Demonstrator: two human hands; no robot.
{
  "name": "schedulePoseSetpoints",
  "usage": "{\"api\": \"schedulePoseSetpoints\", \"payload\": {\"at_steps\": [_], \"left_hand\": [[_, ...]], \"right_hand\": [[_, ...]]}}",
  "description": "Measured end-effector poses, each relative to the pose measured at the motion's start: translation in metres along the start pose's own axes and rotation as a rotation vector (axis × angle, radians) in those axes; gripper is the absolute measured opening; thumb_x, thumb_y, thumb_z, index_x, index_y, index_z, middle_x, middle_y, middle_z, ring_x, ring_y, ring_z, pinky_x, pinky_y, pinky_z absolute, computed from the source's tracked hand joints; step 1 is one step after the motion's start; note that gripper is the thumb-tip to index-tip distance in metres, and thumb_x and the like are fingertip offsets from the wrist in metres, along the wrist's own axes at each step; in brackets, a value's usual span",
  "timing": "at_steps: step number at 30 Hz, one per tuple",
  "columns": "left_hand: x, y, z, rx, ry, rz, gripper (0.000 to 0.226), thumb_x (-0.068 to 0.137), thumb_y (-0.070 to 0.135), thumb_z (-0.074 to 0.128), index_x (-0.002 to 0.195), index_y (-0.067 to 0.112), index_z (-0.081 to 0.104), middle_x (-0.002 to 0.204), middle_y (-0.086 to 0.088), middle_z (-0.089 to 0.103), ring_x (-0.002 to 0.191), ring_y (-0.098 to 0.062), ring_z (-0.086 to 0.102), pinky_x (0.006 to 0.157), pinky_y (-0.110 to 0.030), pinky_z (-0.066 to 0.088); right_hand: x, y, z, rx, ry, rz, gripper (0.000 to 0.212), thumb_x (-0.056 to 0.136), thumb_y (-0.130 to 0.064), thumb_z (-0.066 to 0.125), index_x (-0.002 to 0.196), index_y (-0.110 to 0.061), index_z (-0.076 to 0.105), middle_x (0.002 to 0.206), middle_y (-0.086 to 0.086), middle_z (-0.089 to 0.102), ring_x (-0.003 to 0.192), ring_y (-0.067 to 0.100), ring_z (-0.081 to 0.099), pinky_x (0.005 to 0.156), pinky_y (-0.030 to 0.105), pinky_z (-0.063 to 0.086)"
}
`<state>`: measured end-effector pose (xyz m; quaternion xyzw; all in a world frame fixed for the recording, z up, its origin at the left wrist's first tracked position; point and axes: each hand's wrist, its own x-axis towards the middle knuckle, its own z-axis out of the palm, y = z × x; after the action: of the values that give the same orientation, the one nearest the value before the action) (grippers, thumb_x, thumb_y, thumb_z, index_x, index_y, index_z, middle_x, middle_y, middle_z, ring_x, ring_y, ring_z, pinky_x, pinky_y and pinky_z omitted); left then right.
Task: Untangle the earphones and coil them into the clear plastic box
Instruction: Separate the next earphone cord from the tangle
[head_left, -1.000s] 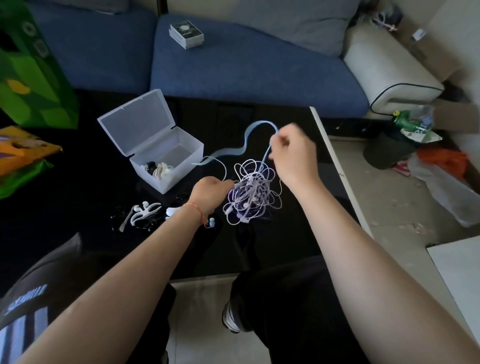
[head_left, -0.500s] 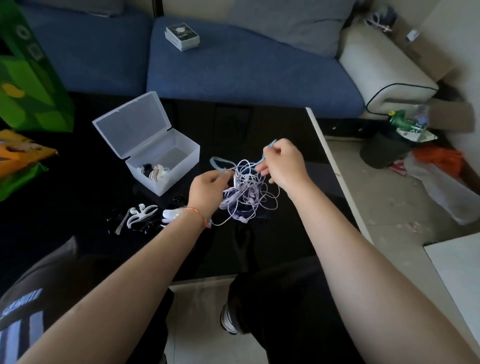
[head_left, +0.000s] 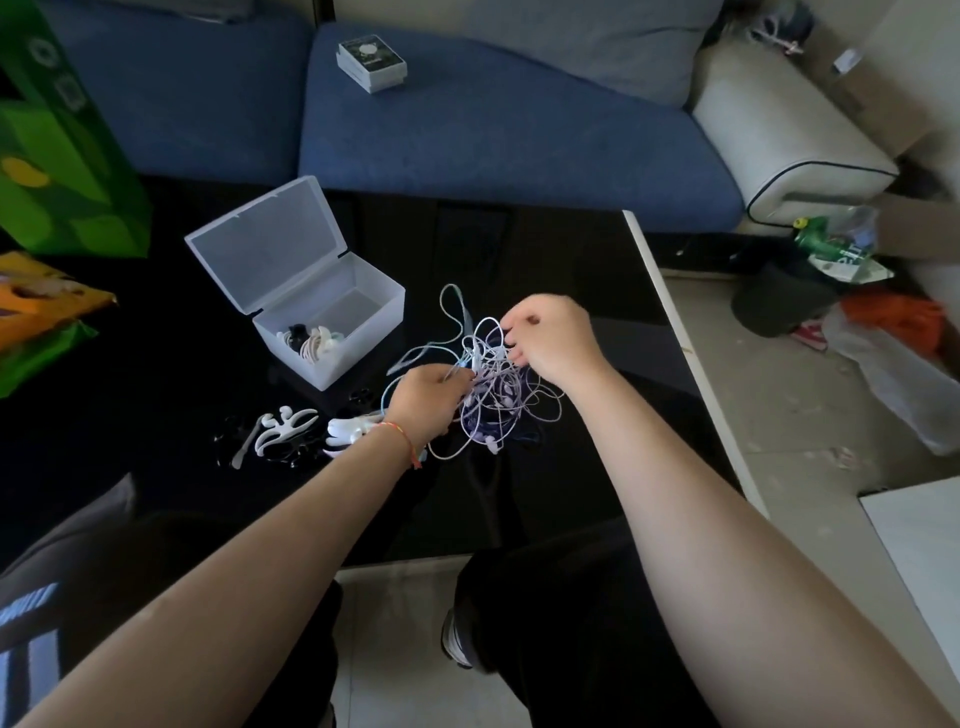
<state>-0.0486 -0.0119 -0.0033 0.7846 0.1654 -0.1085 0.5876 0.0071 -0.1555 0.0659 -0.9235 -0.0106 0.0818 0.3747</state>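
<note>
On the black glass table (head_left: 545, 249) before the blue sofa (head_left: 493, 135), we see the tangled earphones (head_left: 496, 395) at centre. The left hand (head_left: 423, 400) pinches cords at nine o'clock of the tangle, and the right hand (head_left: 553, 340) grips loops at two o'clock. The clear plastic box (head_left: 332, 322) stands open at ten o'clock.

Probably a home living room: a blue sofa (head_left: 493, 135) behind a black table (head_left: 545, 270), tiled floor (head_left: 779, 415).

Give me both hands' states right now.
Left hand: closed, pinching the tangled earphone cables.
Right hand: closed, pinching the same tangle.
</note>
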Motion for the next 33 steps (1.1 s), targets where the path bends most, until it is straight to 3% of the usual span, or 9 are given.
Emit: {"api": "schedulePoseSetpoints", "payload": {"at_steps": [3,7,11,13,18,21,27,29,33], "left_hand": [[0.002,-0.006,0.0,0.031,-0.014,-0.028,0.016,0.095,0.024,0.061,0.088,0.016,0.073,0.056,0.001,0.048,0.047,-0.014,0.039,0.047,-0.021,0.037],[0.006,-0.01,-0.001,0.061,-0.032,-0.03,0.011,0.092,0.017,0.065,0.087,0.017,0.075,0.067,-0.003,0.059,0.057,-0.016,0.046,0.06,-0.028,0.041],[0.005,-0.013,-0.001,0.08,-0.056,-0.008,0.028,0.09,0.018,0.065,0.085,-0.009,0.067,0.066,-0.01,0.045,0.059,-0.021,0.036,0.058,-0.032,0.03],[0.004,-0.013,-0.001,0.049,-0.057,0.003,0.023,0.089,0.017,0.067,0.084,-0.005,0.07,0.068,-0.011,0.05,0.062,-0.021,0.041,0.06,-0.033,0.034],[0.007,-0.014,-0.001,-0.027,-0.022,-0.018,0.011,0.086,0.015,0.071,0.077,0.013,0.075,0.075,-0.014,0.064,0.061,-0.015,0.052,0.059,-0.031,0.046],[0.006,-0.014,0.0,-0.06,-0.036,-0.066,0.025,0.088,0.018,0.067,0.087,-0.007,0.069,0.068,-0.01,0.055,0.052,-0.014,0.041,0.044,-0.022,0.035],[0.005,-0.008,0.001,-0.083,-0.067,-0.206,0.02,0.1,0.007,0.042,0.097,0.002,0.061,0.069,0.003,0.068,0.039,0.0,0.052,0.037,-0.016,0.037],[0.004,-0.007,-0.001,-0.204,-0.021,-0.264,0.023,0.102,0.01,0.036,0.097,0.005,0.058,0.076,-0.001,0.072,0.034,0.0,0.048,0.033,-0.014,0.032],[0.004,-0.004,-0.004,-0.26,0.061,-0.162,0.025,0.1,0.02,0.046,0.098,0.006,0.067,0.096,-0.005,0.069,0.06,-0.011,0.052,0.038,-0.016,0.04]], "right_hand": [[-0.003,0.004,0.015,-0.27,-0.159,-0.051,0.023,0.092,-0.005,0.051,0.086,0.011,0.067,0.084,0.023,0.071,0.068,0.037,0.065,0.063,0.041,0.057],[-0.001,0.009,0.031,-0.346,-0.226,-0.041,0.047,0.095,-0.02,0.061,0.052,-0.01,0.044,0.05,0.006,0.04,0.046,0.019,0.035,0.05,0.03,0.033],[-0.004,0.009,0.04,-0.392,-0.231,-0.004,0.025,0.092,-0.024,0.067,0.07,-0.013,0.067,0.065,0.004,0.061,0.054,0.021,0.054,0.052,0.034,0.045],[-0.004,0.009,0.041,-0.377,-0.223,-0.005,0.012,0.092,-0.016,0.065,0.081,-0.017,0.071,0.081,0.003,0.069,0.068,0.024,0.066,0.062,0.036,0.055],[-0.001,0.011,0.042,-0.395,-0.222,0.006,0.008,0.094,-0.019,0.062,0.092,-0.013,0.067,0.085,0.003,0.066,0.068,0.022,0.062,0.059,0.033,0.048],[-0.002,0.016,0.047,-0.375,-0.201,0.027,0.026,0.095,-0.03,0.065,0.079,-0.01,0.058,0.071,0.005,0.058,0.06,0.02,0.051,0.053,0.031,0.038],[0.005,0.022,0.056,-0.418,-0.146,0.118,0.046,0.089,-0.032,0.073,0.059,-0.016,0.041,0.057,0.0,0.043,0.047,0.016,0.04,0.045,0.026,0.028],[0.006,0.019,0.052,-0.373,-0.151,0.132,0.047,0.088,-0.031,0.074,0.057,-0.013,0.044,0.054,0.001,0.044,0.043,0.017,0.04,0.046,0.026,0.033],[0.001,0.015,0.038,-0.224,-0.097,0.054,0.032,0.087,-0.027,0.077,0.07,-0.004,0.061,0.068,0.001,0.06,0.061,0.016,0.055,0.063,0.038,0.052]]}}
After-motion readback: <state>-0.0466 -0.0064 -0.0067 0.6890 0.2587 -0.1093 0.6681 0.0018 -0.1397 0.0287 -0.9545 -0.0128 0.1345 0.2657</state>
